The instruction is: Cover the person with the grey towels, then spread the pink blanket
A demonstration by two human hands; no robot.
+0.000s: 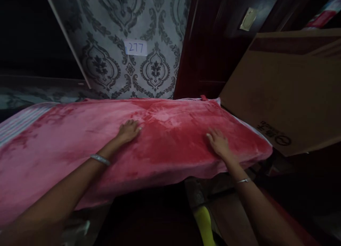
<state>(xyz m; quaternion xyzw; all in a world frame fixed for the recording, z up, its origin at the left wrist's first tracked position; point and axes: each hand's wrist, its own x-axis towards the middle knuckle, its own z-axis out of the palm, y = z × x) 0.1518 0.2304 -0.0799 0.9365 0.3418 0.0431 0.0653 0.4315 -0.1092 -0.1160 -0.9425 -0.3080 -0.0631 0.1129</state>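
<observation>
A plush blanket [170, 143] in pink and red is spread over a long raised surface, its near edge hanging over the front. Flat on the pink part, left of the middle, lies my left hand [128, 130], fingers stretched out. My right hand [218, 142] rests on the red part further right, fingers also extended and thumb apart. Neither hand grips the cloth. A wide bracelet is on my left wrist and a thin one on my right. What supports the blanket is mostly hidden beneath it.
A large cardboard box [290, 93] stands close against the right end. Behind are patterned wallpaper [157, 22] with a "277" label [135, 47] and a dark red door [213, 36]. A dark screen [34, 36] is at upper left. Striped fabric [25, 121] lies at the left end.
</observation>
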